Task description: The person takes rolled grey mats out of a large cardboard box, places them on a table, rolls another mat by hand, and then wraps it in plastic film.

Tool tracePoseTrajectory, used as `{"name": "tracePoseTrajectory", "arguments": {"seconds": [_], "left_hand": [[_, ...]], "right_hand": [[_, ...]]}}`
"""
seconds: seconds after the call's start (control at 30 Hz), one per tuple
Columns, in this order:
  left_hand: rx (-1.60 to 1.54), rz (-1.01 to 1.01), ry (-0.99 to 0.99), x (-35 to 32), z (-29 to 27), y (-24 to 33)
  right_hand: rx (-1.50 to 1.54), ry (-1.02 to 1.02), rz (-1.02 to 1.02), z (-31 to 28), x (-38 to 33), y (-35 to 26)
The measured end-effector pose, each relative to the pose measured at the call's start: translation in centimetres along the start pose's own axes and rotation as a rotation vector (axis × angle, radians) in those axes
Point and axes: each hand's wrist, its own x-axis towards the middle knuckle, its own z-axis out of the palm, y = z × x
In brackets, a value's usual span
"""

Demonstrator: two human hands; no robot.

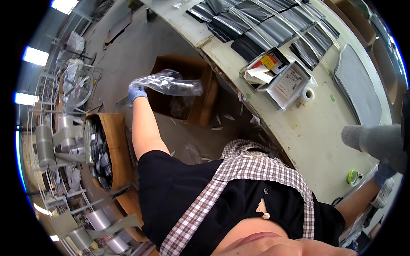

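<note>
My left hand, in a blue glove, is stretched out to the left and closed on a crumpled clear plastic bag. The bag hangs over an open cardboard box on the floor, and more clear plastic shows inside that box. Far to the right, my right hand wears a blue glove too. It is beside some clear plastic at the table's edge. Its fingers are too small and partly hidden to make out.
The pale table carries stacks of black plastic packets, a grey tray, a small white roll, a grey flat sheet and a tape roll. A carton of dark pieces stands left, near metal racks with rolls.
</note>
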Motion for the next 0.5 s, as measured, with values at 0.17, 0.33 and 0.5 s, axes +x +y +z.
{"name": "tracePoseTrajectory", "arguments": {"seconds": [0.17,0.33,0.5], "left_hand": [[0.968,0.174,-0.556,-1.2,4.5,-6.6],[1.167,-0.04,-0.525,3.1,1.4,-11.6],[1.627,0.83,-0.715,-9.6,6.3,-10.0]], "right_hand": [[0.087,-0.305,-0.449,2.5,-2.6,-15.7],[-0.239,-0.701,-0.706,12.4,-8.9,-14.7],[-0.315,-0.468,-0.28,6.5,-14.4,-7.3]]}}
